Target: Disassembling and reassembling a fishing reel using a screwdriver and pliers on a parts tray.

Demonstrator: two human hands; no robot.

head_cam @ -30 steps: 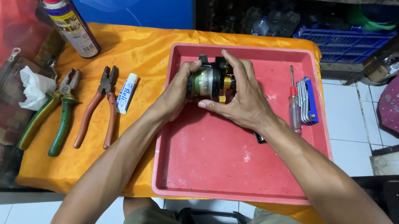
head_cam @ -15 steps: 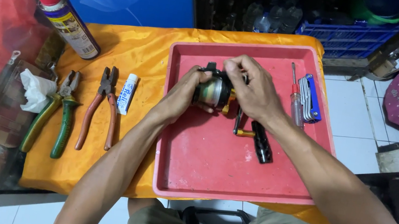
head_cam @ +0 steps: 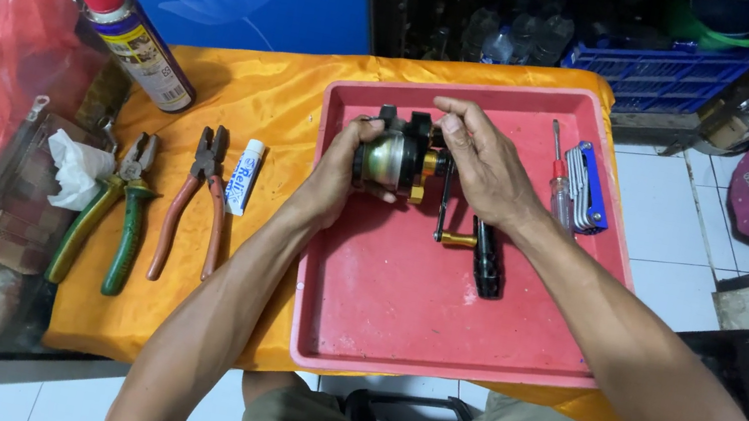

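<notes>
Fishing reel [head_cam: 395, 158]: gripped between left hand [head_cam: 332, 171] and right hand [head_cam: 487, 163], over red tray [head_cam: 396, 326]. Crank handle [head_cam: 480, 249] hangs below right hand. Screwdriver [head_cam: 558, 175], hex keys [head_cam: 586, 187] just right; pliers [head_cam: 199, 196] left.

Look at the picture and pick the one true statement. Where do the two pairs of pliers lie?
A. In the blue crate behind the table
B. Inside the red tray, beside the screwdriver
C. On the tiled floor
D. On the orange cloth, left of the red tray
D: the green-handled pliers and the red-handled pliers lie on the orange cloth, outside and left of the red tray.
</notes>
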